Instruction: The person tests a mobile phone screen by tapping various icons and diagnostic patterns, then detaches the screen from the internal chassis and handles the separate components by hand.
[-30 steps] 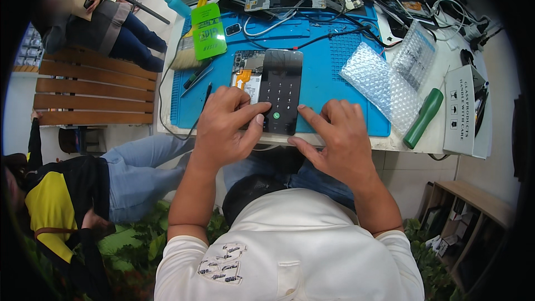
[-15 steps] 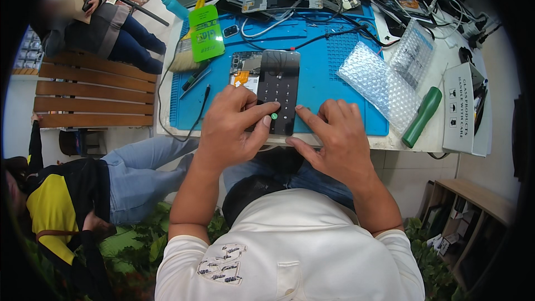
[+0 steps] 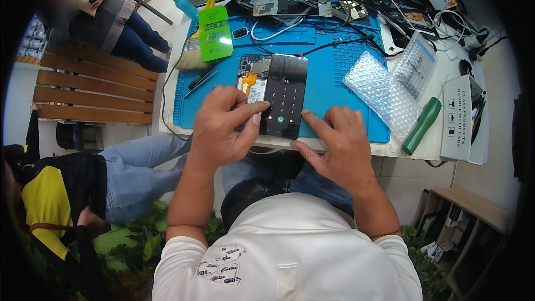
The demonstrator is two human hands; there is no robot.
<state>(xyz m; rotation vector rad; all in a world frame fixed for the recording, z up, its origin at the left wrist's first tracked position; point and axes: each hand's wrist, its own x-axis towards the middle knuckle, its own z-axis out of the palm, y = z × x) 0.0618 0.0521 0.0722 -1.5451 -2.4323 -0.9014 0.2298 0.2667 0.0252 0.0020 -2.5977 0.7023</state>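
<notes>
A black phone screen point(image 3: 287, 92) shows a dial keypad with a green call button. At its left lies an opened phone body point(image 3: 251, 67) with an orange flex cable and battery exposed, both on a blue mat point(image 3: 329, 117). My left hand point(image 3: 220, 122) has its index fingertip on the screen's left edge, thumb apart and other fingers curled over the phone body, partly hiding it. My right hand point(image 3: 340, 139) is open, index fingertip at the screen's right edge and thumb at its lower right corner.
Bubble-wrap sleeves point(image 3: 373, 86), a green tool handle point(image 3: 421, 125) and a box point(image 3: 460, 117) lie right. A brush point(image 3: 189, 56), green card point(image 3: 216, 33) and thin tools point(image 3: 200, 78) lie left. Phone parts point(image 3: 292, 5) and cables crowd the back. Two people point(image 3: 64, 200) are at left.
My left index finger has slid left from near the green call button to the screen's left edge since half a second ago. The view has shifted slightly; my right hand stays beside the screen.
</notes>
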